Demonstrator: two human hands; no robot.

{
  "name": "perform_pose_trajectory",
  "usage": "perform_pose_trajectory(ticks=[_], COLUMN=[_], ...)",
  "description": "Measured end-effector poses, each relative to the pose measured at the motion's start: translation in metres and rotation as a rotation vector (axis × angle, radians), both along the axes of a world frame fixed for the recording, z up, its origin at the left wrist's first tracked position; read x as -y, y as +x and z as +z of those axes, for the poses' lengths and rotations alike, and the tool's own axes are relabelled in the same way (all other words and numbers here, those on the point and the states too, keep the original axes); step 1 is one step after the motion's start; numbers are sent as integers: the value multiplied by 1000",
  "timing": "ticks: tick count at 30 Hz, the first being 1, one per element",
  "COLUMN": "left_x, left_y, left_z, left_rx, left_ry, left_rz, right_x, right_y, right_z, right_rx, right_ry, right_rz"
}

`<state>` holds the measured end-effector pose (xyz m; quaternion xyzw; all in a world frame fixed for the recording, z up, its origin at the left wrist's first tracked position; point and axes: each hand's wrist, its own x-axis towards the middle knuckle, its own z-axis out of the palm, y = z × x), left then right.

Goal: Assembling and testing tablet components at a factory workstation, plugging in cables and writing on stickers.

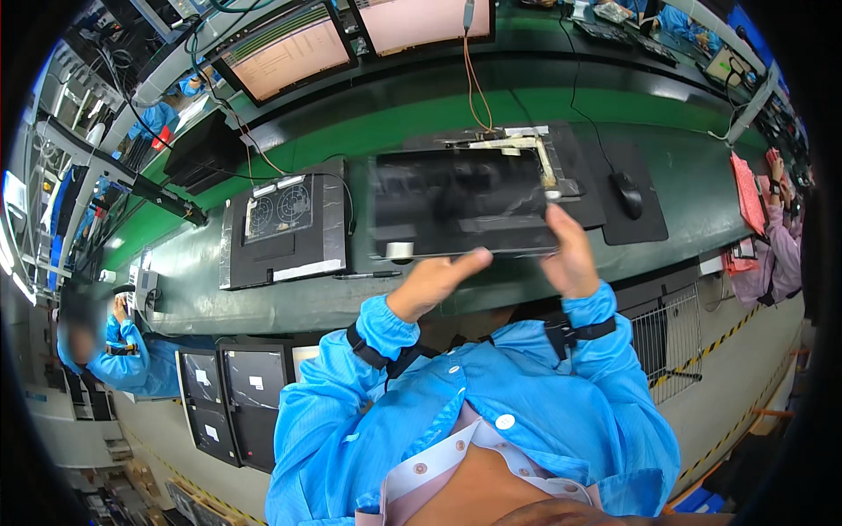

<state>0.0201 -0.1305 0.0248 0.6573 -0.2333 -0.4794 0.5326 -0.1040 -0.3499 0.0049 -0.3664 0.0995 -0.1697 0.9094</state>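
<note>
A dark flat laptop-like device wrapped in a clear film lies on the green workbench in front of me. My right hand grips its near right corner, thumb on top. At the device's near edge my left hand has its fingers stretched toward the edge, apparently touching it. A small roll of tape sits on the device's near left corner. A pale L-shaped bracket with orange wires lies along its far right side.
A second dark unit with two round fans lies to the left, a pen beside it. A mouse rests on a black mat at right. Monitors stand behind. Other people in blue and pink coats sit at left and right.
</note>
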Motion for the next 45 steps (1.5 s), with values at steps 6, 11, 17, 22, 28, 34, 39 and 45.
perform_pose_trajectory(ticks=[6, 11, 17, 22, 28, 34, 39, 45], left_x=[12, 35, 58, 63, 68, 63, 64, 66], left_y=[3, 39, 65, 69, 68, 74, 75, 75], left_z=[6, -16, -48, -55, -49, -56, -57, -61], left_rx=[-13, 1003, 1159, 1245, 1284, 1347, 1347, 1328], left_ry=[-128, -112, 96, 157, 128, 57, -11, -7], left_rz=[-483, 163, 9, -77, 24, 29, 43, 48], right_x=[122, 150, 154, 149, 158, 139, 135, 141], right_y=[-19, -3, 16, 20, 18, -7, -20, -12], right_z=[-32, -37, -60, -54, -46, -11, -15, -25], right_rx=[-109, -122, -169, -190, -581, -387, -360, -360], right_ry=[-218, -284, -224, -211, -705, -1842, -1823, -1809], right_rz=[-156, -116, -141, -150, -156, -244, -197, -236])
